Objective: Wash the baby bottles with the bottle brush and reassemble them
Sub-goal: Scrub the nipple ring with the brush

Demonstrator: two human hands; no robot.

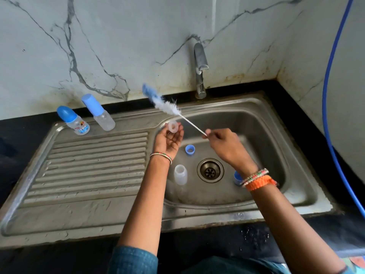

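The left hand (pixel 170 139) is turned palm up with its fingers loosely spread, and a small clear teat (pixel 173 126) sits on the fingertips, like something being held out to get scrubbed. The right hand (pixel 223 143) pinches the thin white end of the bottle brush (pixel 167 106), so the fluffy white and blue part sticks out past the left hand, up and away from the person. Holding it by the far end lets the bristles reach the teat. Below and between the hands, down in the sink (pixel 276 123), lie an open bottle (pixel 180 174) with no top and a blue ring (pixel 190 149), so it looks like this bottle was taken apart for washing. A blue cap (pixel 237 177) peeks out under the right wrist. Off beyond the left hand, two closed bottles (pixel 87 117) stand on the draining board, waiting their turn or maybe already done; I cannot tell which.
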